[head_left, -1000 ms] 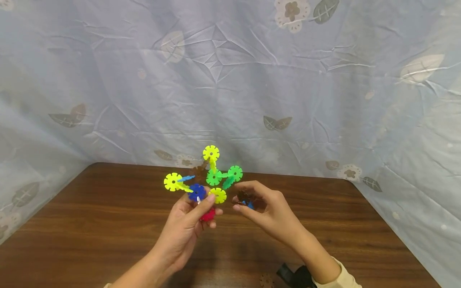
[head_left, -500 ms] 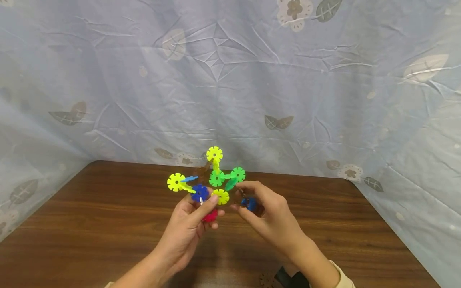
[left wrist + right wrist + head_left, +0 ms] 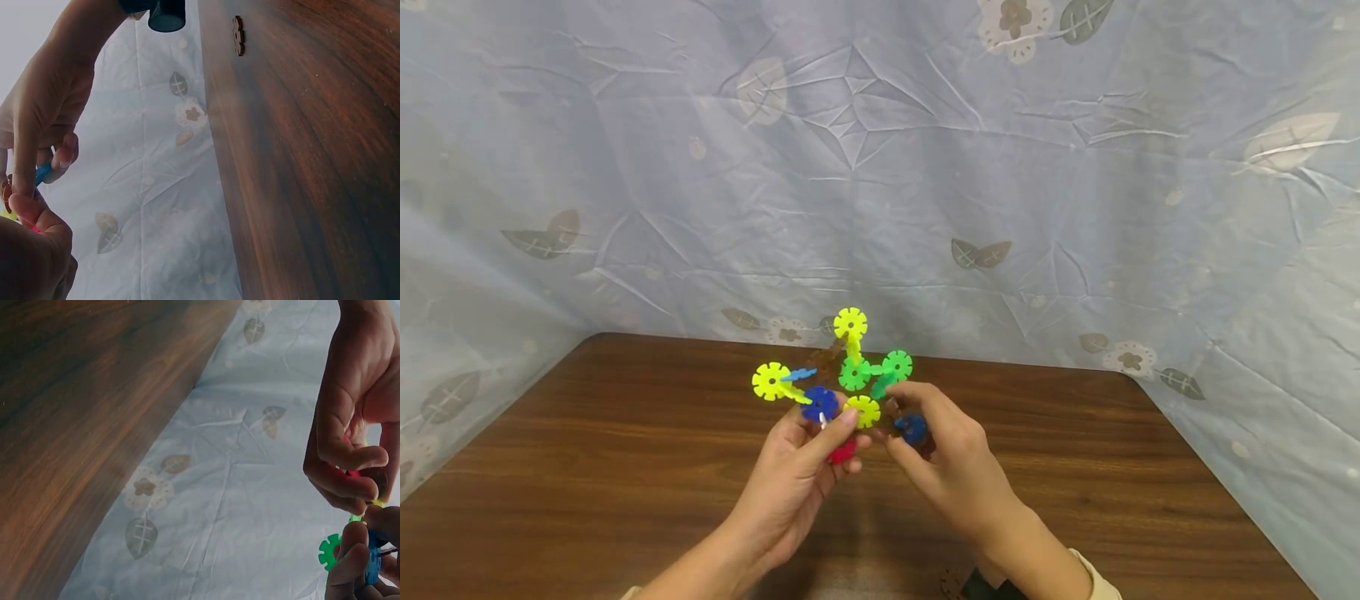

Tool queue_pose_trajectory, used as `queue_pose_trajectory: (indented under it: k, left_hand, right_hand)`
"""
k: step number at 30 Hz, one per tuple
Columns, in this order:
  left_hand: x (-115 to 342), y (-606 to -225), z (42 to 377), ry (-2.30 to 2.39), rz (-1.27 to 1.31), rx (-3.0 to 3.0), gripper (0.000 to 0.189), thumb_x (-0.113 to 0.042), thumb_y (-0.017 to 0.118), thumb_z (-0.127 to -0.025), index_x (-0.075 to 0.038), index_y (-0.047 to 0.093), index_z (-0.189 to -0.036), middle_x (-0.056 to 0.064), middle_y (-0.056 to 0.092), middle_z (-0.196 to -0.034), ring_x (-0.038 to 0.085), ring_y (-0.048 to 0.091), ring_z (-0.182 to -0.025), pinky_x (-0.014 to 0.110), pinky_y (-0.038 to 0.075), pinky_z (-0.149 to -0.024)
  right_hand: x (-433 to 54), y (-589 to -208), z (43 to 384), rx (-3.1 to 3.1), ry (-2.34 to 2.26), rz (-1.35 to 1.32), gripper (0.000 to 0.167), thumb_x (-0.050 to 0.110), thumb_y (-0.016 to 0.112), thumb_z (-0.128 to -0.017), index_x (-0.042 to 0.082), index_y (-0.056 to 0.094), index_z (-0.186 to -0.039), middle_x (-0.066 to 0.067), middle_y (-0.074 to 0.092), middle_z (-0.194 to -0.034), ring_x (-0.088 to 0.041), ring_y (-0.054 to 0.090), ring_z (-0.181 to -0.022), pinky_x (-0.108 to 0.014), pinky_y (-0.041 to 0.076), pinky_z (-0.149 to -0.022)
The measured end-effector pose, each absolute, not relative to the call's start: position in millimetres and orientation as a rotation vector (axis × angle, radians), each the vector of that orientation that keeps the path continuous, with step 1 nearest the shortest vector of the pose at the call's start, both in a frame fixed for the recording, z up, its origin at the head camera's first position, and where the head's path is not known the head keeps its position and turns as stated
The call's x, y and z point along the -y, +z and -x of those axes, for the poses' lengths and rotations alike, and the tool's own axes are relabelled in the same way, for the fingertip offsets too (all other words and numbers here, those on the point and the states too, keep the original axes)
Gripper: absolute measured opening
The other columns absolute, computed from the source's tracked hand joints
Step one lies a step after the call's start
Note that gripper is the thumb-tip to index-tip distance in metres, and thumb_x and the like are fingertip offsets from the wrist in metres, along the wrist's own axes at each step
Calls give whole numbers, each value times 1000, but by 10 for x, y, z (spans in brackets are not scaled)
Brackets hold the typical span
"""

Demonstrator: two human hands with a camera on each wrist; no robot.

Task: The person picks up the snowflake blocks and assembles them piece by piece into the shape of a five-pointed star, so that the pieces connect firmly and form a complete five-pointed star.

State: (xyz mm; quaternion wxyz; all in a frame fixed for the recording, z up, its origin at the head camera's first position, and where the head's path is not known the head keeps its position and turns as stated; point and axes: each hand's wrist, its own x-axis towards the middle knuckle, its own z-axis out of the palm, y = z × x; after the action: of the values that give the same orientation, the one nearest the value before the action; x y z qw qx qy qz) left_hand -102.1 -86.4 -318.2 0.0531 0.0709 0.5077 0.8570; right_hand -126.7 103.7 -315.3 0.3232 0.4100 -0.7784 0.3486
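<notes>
My left hand (image 3: 797, 467) grips a joined chain of notched plastic discs, thumb on top. Around it I see a yellow disc (image 3: 771, 382), a dark blue disc (image 3: 818, 403), a red disc (image 3: 843, 452), green discs (image 3: 898, 365) and brown discs (image 3: 824, 363). Another yellow disc (image 3: 865, 412) lies beside the thumb tip. To the right, my right hand (image 3: 962, 454) pinches a brown disc (image 3: 892, 407), with a blue disc (image 3: 913, 429) by its palm. Fingertips of both hands nearly meet in the right wrist view; fingers partly hide where the brown disc meets the chain.
Below the hands is a dark wooden table (image 3: 625, 467). A loose brown disc (image 3: 238, 35) is on it, near the front edge in the head view. A black device (image 3: 988, 586) shows beneath the right wrist. A patterned grey-blue curtain (image 3: 880, 167) surrounds the table.
My right hand has moved slightly left and down, bringing its brown and blue discs closer to the chain. The blue disc has turned to show more of its face. My left hand has shifted slightly right.
</notes>
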Motion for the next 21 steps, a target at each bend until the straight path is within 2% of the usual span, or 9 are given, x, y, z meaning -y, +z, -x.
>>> queue_pose_trajectory:
  k: [6,11,16,21]
  left_hand:
    - [872,-3168,1022,2610,-232,-1555,14,-18,66,-103,-14,58,-114,-5,66,-96,7,69,-86,18,57,-74]
    - [883,-3155,1034,2641,-209,-1547,11,-16,65,-104,-15,58,-113,-5,64,-96,8,69,-86,17,57,-72]
    - [893,-3150,1052,2670,-223,-1546,10,-15,64,-104,-16,58,-112,-5,64,-99,9,69,-87,18,57,-72]
    - [908,-3147,1055,2664,-229,-1556,10,-16,64,-104,-17,58,-113,-6,64,-101,9,69,-89,19,57,-73]
  right_hand:
    - [-1024,-3140,1266,2046,1029,-1117,45,-11,75,-88,3,57,-127,-8,71,-101,-5,64,-74,-13,55,-60]
    - [-1049,-3099,1258,2102,1175,-1151,45,-2,76,-93,5,57,-133,-9,74,-111,-10,73,-91,-20,62,-68]
    - [-1082,-3087,1275,2111,1400,-1190,42,0,72,-97,4,57,-136,-14,74,-115,-12,72,-106,-29,66,-75]
    - [-1113,-3080,1311,2100,1689,-1203,39,-3,69,-98,3,58,-135,-22,69,-114,-10,70,-90,-36,65,-68]
